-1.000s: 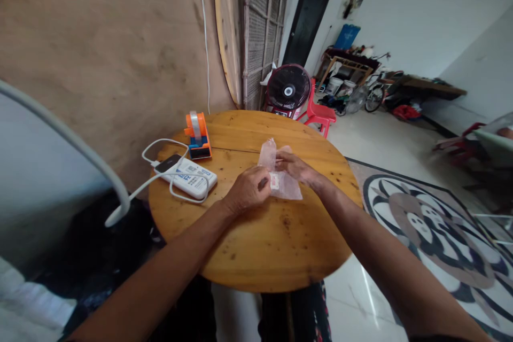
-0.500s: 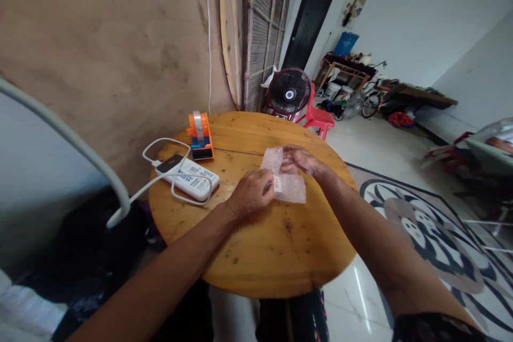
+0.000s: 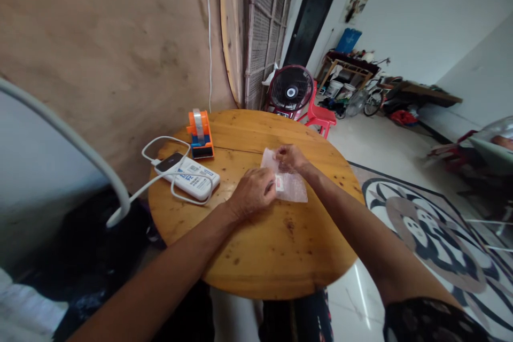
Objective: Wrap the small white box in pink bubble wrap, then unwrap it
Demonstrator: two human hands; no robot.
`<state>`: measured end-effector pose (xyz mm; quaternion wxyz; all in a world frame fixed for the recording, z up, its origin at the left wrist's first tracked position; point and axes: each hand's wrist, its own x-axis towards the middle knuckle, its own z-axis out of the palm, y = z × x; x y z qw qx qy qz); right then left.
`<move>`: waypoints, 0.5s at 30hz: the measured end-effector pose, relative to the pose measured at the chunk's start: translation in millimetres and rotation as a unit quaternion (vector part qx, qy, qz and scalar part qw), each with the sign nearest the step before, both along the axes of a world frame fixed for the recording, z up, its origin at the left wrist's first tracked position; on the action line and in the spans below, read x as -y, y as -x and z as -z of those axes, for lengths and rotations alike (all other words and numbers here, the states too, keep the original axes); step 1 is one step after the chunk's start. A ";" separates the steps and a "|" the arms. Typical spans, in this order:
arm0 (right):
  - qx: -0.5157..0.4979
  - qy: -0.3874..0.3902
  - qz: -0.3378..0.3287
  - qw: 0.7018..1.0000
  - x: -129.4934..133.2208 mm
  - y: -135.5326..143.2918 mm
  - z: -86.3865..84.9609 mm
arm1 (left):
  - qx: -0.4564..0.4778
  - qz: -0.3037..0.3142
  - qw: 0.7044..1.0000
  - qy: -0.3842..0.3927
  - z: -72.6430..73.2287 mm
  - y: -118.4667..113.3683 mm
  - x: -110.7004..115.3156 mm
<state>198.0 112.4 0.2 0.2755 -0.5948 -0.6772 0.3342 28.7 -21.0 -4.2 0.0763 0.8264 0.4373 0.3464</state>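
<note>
A piece of pinkish, clear bubble wrap [image 3: 297, 190] lies on the round wooden table [image 3: 256, 256]. On it sits a small white item with red print [image 3: 279, 183]; its kind is too small to tell. My left hand [image 3: 254, 189] is closed at the left edge of that item, its fingertips partly hidden. At the far part of the wrap, my right hand [image 3: 290, 157] is closed, thumb and fingers pinching the sheet near its upper edge. The right hand covers part of the wrap's middle.
An orange and blue tape dispenser [image 3: 200, 134] stands at the table's far left. Near it lies a white power bank [image 3: 192, 179] with a looped white cable. Beyond the table are a fan [image 3: 291, 91] and a red chair [image 3: 320, 115].
My right hand has gone from spread fingers over the wrap to a pinch at its far edge, shifting slightly left. My left hand stays nearly in place.
</note>
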 end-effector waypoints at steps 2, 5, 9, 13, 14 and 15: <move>0.047 -0.028 -0.001 0.998 -3.5 0.2 3.2 | -0.010 -0.003 1.000 0.005 -1.5 -0.2 0.3; 0.107 -0.070 -0.004 0.992 -3.1 0.7 -1.3 | -0.022 -0.006 1.000 0.003 -2.6 -0.4 0.9; 0.155 -0.116 0.004 0.981 11.2 -5.5 -26.1 | -0.027 -0.010 1.000 -0.005 -2.6 -0.5 2.0; 0.168 -0.163 0.025 0.972 50.2 -31.2 -57.0 | -0.025 -0.010 1.000 -0.009 -3.3 -0.5 2.9; 0.161 -0.154 0.020 0.975 63.5 -39.8 -62.3 | -0.027 -0.009 1.000 -0.010 -3.5 -0.4 3.1; 0.152 -0.134 0.017 0.979 77.4 -48.3 -65.8 | -0.029 -0.009 0.999 -0.012 -3.8 -0.4 3.1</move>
